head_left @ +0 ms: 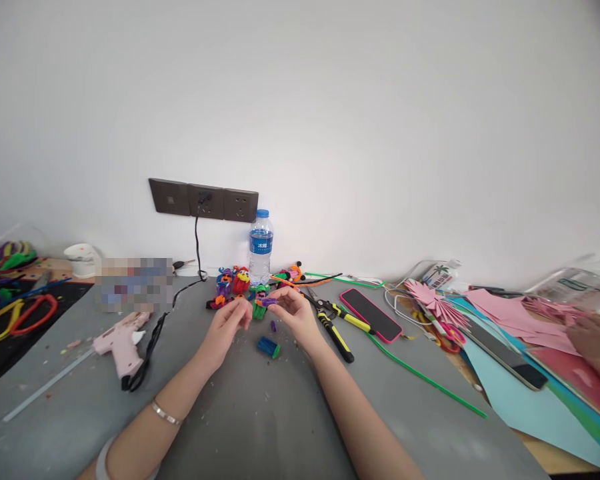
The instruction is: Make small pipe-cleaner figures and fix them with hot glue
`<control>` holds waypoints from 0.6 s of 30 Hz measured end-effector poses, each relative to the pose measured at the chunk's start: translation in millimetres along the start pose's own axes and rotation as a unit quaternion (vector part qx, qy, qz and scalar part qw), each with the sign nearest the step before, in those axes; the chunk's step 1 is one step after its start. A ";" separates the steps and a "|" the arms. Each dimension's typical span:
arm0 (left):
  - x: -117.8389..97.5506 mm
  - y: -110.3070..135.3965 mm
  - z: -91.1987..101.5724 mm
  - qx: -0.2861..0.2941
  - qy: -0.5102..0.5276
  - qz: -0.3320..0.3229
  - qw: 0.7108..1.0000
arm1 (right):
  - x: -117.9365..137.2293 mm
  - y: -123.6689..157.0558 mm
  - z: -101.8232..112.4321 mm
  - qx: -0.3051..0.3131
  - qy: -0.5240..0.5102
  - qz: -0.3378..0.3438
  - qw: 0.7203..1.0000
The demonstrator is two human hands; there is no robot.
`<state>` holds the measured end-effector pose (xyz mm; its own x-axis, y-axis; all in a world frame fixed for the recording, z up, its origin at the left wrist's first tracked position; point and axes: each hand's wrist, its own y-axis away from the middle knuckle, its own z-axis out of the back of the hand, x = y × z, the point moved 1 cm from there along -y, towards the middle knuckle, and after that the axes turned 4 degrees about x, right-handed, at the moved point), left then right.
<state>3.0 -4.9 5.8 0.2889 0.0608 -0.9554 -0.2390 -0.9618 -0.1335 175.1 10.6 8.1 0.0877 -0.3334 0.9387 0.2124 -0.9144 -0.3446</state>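
My left hand (230,325) and my right hand (294,312) meet over the grey mat (260,413), fingers pinched together. Between them they hold a small purple pipe-cleaner piece (269,302). A green pipe-cleaner figure (260,301) stands just behind my fingertips. A small blue and green bundle (269,347) lies on the mat below my hands, beside a tiny purple scrap (273,326). Further back stand little colourful pipe-cleaner figures (233,283).
A pink glue gun (119,343) lies left with its black cord. Yellow-handled pliers (333,320), a pink-cased phone (371,314) and a long green pipe cleaner (425,379) lie right. A water bottle (261,247) stands by the wall. Coloured paper and another person's hand (597,340) sit far right.
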 end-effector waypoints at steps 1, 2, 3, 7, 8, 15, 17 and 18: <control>-2.1 -1.4 2.1 -0.020 0.046 -0.009 0.999 | -0.1 -0.3 0.3 -0.005 0.001 -0.003 1.000; -4.6 -2.8 4.6 -0.042 0.103 -0.007 0.994 | -0.3 -0.5 0.6 -0.010 0.002 -0.005 1.000; -7.1 -3.8 6.8 -0.054 0.173 0.014 0.983 | -0.6 -0.7 0.8 -0.014 0.004 -0.008 1.000; -18.4 -2.9 12.7 -0.016 0.400 0.070 0.914 | -1.8 -0.9 0.7 -0.024 0.003 -0.017 1.000; -20.2 -1.9 13.6 0.001 0.428 0.068 0.901 | -2.3 -1.0 0.7 -0.025 0.000 -0.018 1.000; -15.8 -3.2 18.6 -0.042 0.381 0.066 0.921 | -5.5 -1.2 2.8 -0.042 -0.008 -0.014 0.999; -12.7 -4.4 17.1 -0.048 0.313 0.072 0.946 | -4.7 -1.1 2.3 -0.035 -0.013 -0.007 0.999; -11.0 -4.5 15.3 -0.044 0.268 0.073 0.960 | -4.0 -1.0 1.5 -0.026 -0.015 0.002 1.000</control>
<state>-13.3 2.9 13.0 0.6991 -0.1987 -0.6869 -0.2404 -0.9700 0.0359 176.0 13.1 4.7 0.1178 -0.3299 0.9366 0.1606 -0.9244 -0.3458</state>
